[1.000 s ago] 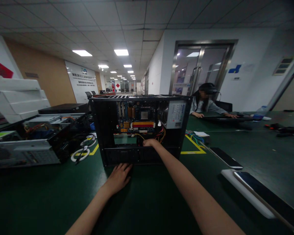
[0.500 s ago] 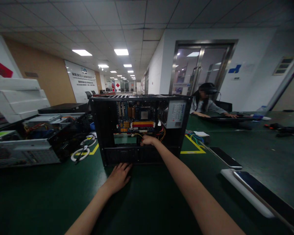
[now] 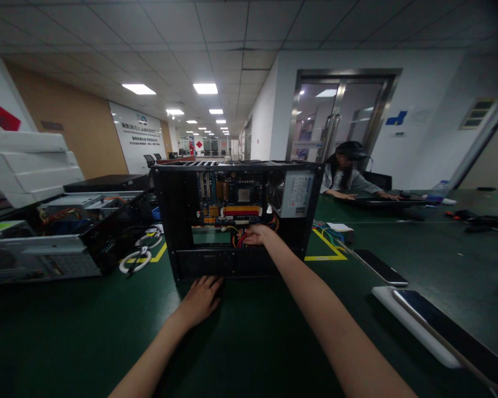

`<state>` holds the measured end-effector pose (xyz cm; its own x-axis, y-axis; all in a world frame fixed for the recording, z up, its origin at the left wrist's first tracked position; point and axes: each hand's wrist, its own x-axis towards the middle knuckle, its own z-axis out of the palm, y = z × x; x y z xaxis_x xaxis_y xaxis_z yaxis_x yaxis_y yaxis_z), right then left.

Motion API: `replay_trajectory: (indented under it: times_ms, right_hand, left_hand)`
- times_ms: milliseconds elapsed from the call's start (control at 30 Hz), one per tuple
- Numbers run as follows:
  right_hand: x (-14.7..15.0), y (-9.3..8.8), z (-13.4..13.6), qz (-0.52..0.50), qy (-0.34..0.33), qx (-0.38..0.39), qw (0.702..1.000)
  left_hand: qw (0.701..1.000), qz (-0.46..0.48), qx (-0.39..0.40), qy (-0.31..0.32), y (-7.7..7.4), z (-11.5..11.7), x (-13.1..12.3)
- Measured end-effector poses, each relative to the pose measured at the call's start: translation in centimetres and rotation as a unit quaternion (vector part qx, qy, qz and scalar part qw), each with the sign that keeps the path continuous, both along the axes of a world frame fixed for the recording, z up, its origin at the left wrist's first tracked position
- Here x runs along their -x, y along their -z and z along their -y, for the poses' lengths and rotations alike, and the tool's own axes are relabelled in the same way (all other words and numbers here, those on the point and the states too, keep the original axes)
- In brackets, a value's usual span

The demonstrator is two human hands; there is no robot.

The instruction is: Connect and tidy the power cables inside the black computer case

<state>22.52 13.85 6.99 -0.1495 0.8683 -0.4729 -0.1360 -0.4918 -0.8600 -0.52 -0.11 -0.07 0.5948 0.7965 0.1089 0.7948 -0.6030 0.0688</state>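
Open computer case point(image 3: 178, 221) upright on the tabletop point(image 3: 253, 337): the right hand point(image 3: 255, 234), lifted from the case floor, now closes its grip on the red-and-yellow cables point(image 3: 239, 239) beneath the motherboard point(image 3: 232, 196); the left hand point(image 3: 201, 298) lies spread flat at its foot.

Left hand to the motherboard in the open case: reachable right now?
Probably yes: left hand rests just before the case, whose near side is open; motherboard is exposed, right hand at the cables sits below it.

The computer case point(image 3: 236, 218) is matt black metal; the table point(image 3: 249, 331) wears a smooth, matt green mat.
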Motion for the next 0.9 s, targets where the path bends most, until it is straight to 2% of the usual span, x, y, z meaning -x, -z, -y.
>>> replay_trajectory:
  times_ms: [233,733,900]
  right_hand:
    - [-0.5,0.2,-0.5,-0.068,0.009,0.023,0.997]
    - [-0.5,0.5,-1.4,-0.107,0.024,0.03,0.993]
    - [-0.2,0.3,-1.4,-0.093,0.035,0.024,0.995]
  left_hand:
    - [1.0,-0.001,0.002,-0.005,-0.1,0.0,0.0]
    - [1.0,-0.001,0.001,-0.005,-0.2,0.1,-0.1]
    - [1.0,-0.003,0.009,-0.009,-0.6,0.4,-0.1]
